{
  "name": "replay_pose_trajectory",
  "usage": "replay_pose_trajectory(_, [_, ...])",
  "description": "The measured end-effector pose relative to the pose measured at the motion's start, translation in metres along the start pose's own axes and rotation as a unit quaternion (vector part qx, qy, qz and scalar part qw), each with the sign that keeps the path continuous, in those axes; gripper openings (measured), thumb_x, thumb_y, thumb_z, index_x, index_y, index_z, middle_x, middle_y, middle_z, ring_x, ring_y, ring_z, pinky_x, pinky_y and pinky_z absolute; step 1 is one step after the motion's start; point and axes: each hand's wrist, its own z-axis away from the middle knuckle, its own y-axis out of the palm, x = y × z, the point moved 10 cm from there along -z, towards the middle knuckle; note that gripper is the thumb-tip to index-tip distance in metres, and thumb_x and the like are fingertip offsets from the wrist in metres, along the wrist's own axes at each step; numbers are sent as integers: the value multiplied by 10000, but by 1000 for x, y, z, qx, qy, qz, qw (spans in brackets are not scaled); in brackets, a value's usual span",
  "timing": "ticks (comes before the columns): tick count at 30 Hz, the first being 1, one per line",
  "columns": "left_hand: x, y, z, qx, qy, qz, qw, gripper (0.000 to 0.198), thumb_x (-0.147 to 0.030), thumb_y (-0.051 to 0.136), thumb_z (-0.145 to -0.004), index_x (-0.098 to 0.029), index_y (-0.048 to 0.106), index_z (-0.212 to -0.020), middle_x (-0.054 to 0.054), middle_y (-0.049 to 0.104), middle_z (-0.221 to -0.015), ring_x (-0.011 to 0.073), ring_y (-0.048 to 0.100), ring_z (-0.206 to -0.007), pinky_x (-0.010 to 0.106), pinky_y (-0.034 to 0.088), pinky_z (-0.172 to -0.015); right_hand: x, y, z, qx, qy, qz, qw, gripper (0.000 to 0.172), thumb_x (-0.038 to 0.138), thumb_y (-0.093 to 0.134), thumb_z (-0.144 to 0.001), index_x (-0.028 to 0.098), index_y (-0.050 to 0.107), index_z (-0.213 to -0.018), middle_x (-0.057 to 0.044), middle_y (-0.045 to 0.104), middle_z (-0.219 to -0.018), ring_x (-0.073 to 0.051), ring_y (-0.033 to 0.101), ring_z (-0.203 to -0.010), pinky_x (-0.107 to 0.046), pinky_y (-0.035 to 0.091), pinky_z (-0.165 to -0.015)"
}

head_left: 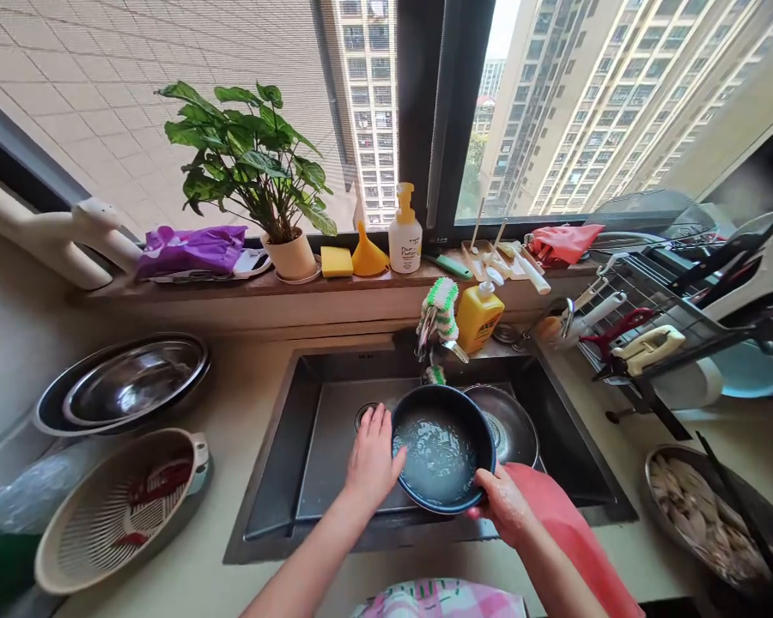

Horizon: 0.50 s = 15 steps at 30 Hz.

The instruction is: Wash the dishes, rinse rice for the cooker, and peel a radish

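A dark blue bowl (441, 446) with cloudy, foamy water in it is over the front of the sink, below the faucet. My right hand (506, 506) grips its near right rim, thumb on top and fingers curled beneath. Flat against its left side lies my left hand (372, 459), fingers stretched out and thumb touching the rim. Behind the bowl, a metal strainer-like pan (514, 429) sits in the sink's right part, partly hidden. The faucet (429, 330) has a green-and-white knitted cover (443, 300) on it.
Left of the dark sink (276, 463) are metal bowls (135, 382) and a beige colander (70, 549). A yellow soap bottle (480, 318) stands behind the sink. At right are a dish rack (657, 292) and a pan of meat pieces (689, 506). Red cloth (560, 524) drapes the front edge.
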Motion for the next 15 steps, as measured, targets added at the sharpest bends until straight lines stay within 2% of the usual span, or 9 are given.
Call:
replay_pose_trajectory(1, [-16, 6, 2, 9, 60, -66, 996, 558, -177, 630, -756, -168, 542, -1307, 156, 426, -1465, 361, 263, -1403, 556, 219, -1134, -2, -5, 5, -6, -1, 2, 1000, 398, 245, 506, -576, 253, 418, -964, 44, 521, -642, -118, 532, -453, -223, 436, -369])
replay_pose_trajectory(3, [-51, 35, 13, 75, 203, -150, 965, 512, -182, 616, -789, -226, 550, -1295, 126, 411, -1480, 350, 242, -1414, 593, 187, -1127, -4, -12, 14, -12, -10, 10, 1000, 408, 234, 502, -584, 241, 426, -984, 53, 511, -631, -115, 525, -452, -222, 441, -373])
replay_pose_trajectory(4, [-68, 58, 23, 131, 281, -169, 936, 467, -202, 618, -800, -258, 574, -1262, 107, 437, -1465, 345, 284, -1397, 595, 220, -1112, -4, -15, 18, -12, -17, 15, 1000, 413, 229, 499, -590, 234, 429, -997, 58, 508, -625, -113, 519, -447, -221, 440, -372])
replay_pose_trajectory(6, [-92, 106, 51, 259, 418, -180, 852, 332, -249, 619, -815, -286, 645, -1144, 79, 536, -1376, 326, 411, -1319, 559, 325, -1061, -3, -18, 22, -9, -30, 24, 999, 423, 219, 488, -601, 219, 431, -1020, 60, 517, -629, -106, 504, -429, -220, 437, -365])
replay_pose_trajectory(8, [-102, 145, 72, 354, 493, -177, 775, 203, -243, 611, -824, -275, 697, -1005, 58, 628, -1240, 291, 504, -1221, 499, 386, -1014, -3, -18, 24, -1, -38, 30, 999, 423, 207, 477, -603, 208, 431, -1024, 51, 537, -649, -101, 499, -420, -221, 439, -359])
replay_pose_trajectory(9, [-105, 160, 74, 375, 503, -178, 758, 163, -224, 606, -825, -259, 710, -946, 55, 655, -1180, 277, 526, -1186, 475, 392, -1005, -4, -18, 25, 0, -41, 34, 999, 416, 201, 473, -605, 205, 431, -1018, 48, 540, -653, -100, 499, -420, -219, 441, -356])
replay_pose_trajectory(11, [-108, 184, 66, 383, 494, -181, 759, 126, -194, 611, -816, -240, 716, -869, 54, 672, -1124, 264, 547, -1138, 437, 399, -986, -4, -18, 27, 1, -44, 43, 998, 387, 192, 471, -616, 204, 431, -1001, 52, 522, -639, -99, 498, -427, -211, 442, -352])
replay_pose_trajectory(13, [-106, 199, 51, 374, 464, -186, 781, 126, -181, 622, -802, -242, 714, -861, 57, 667, -1135, 267, 552, -1117, 417, 411, -953, -4, -18, 29, 0, -44, 51, 998, 364, 185, 467, -637, 204, 431, -999, 59, 495, -622, -99, 502, -438, -202, 445, -351])
replay_pose_trajectory(15, [-100, 203, 32, 356, 417, -194, 813, 175, -160, 591, -811, -235, 708, -917, 85, 646, -1173, 288, 537, -1125, 431, 409, -930, -6, -18, 30, 0, -40, 54, 998, 361, 180, 456, -655, 200, 429, -1014, 53, 498, -637, -103, 518, -447, -201, 449, -348])
